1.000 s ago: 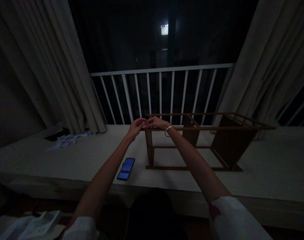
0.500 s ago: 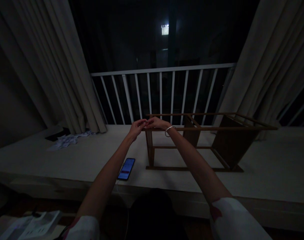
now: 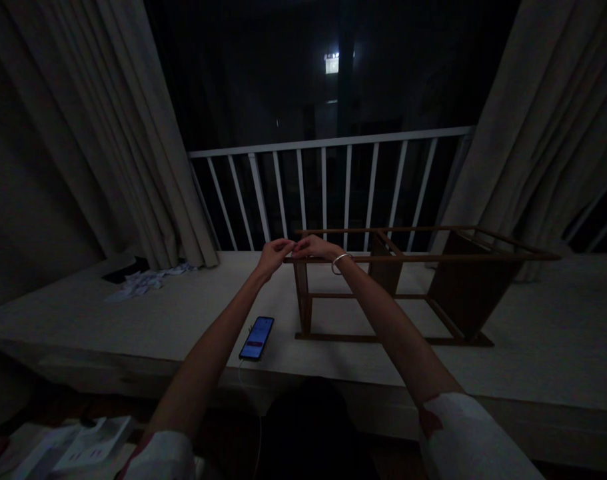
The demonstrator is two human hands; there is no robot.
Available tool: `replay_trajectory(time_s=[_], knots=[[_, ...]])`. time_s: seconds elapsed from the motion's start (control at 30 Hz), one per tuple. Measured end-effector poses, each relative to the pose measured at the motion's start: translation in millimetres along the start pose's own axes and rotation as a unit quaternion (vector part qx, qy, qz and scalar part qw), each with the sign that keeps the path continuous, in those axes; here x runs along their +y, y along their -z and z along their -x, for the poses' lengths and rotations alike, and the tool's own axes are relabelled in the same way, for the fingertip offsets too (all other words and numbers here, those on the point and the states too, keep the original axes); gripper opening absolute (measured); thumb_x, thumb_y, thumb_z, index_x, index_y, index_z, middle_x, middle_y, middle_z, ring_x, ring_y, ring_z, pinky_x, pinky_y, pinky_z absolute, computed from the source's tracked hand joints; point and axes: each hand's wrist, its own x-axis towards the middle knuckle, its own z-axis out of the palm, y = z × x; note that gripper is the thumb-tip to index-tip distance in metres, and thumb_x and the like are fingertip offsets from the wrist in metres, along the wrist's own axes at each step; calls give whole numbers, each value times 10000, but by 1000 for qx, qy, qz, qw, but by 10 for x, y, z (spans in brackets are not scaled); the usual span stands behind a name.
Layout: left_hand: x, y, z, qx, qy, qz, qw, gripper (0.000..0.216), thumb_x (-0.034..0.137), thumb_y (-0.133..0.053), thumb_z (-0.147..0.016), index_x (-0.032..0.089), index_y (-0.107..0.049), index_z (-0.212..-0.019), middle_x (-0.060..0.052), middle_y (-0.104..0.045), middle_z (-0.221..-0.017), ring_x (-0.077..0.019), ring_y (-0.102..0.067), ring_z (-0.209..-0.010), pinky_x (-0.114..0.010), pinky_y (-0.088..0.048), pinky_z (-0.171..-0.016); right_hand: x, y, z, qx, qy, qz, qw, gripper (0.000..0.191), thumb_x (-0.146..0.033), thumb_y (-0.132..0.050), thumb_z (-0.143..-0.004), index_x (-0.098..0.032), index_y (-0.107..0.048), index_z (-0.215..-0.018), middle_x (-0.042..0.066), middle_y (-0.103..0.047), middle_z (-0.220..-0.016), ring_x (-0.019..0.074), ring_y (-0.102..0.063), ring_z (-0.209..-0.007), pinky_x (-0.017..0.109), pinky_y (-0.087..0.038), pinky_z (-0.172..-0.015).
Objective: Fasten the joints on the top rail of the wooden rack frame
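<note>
A brown wooden shelf frame [image 3: 363, 339] lies on its side on the pale window ledge. At the upper left corner of this frame, my left hand [image 3: 274, 257] and my right hand [image 3: 314, 247] meet, fingertips pinched together. Whatever they pinch is too small and dark to make out. My right hand rests against the frame's top bar and wears a silver bangle [image 3: 336, 262] at the wrist. Below my left hand, a lit phone [image 3: 256, 338] with a white cable lies on the ledge.
White railing [image 3: 324, 193] runs behind the ledge [image 3: 198, 313], before a dark window. Curtains [image 3: 148, 147] hang at both sides. Crumpled white papers [image 3: 140, 283] lie at the left. A white power strip [image 3: 93, 447] sits at the lower left, below the ledge.
The whole view has shifted slightly, so things appear a little further right. My hands stay together at the frame's corner, with only small finger movement.
</note>
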Motion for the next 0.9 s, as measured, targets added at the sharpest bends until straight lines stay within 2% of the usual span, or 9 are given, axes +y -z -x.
replay_trajectory(time_s=[0.27, 0.53, 0.9], knots=[[-67, -51, -47, 56, 1, -31, 998, 304, 409, -584, -637, 130, -620, -755, -48, -627, -731, -144, -552, -690, -262, -423, -644, 33, -1, -20, -5, -11, -4, 1000, 298, -316, -667, -547, -113, -652, -764, 2, -604, -701, 89, -499, -654, 213, -358, -632], [-63, -105, -8, 76, 0, -24, 997, 298, 400, -568, -649, 130, -612, -768, -47, -625, -743, -139, -551, -698, -246, -418, -626, 62, 11, -42, -31, 3, 1, 1000, 298, -332, -662, -556, -105, -645, -748, -16, -579, -658, 81, -478, -623, 200, -343, -601], [-49, -172, 34, 96, -31, -51, 994, 260, 387, -526, -680, 137, -574, -731, -26, -593, -701, -124, -530, -682, -232, -405, -620, 115, 12, -88, -24, 6, 8, 1000, 302, -347, -668, -524, -95, -617, -681, -32, -524, -594, 72, -434, -587, 209, -323, -591]])
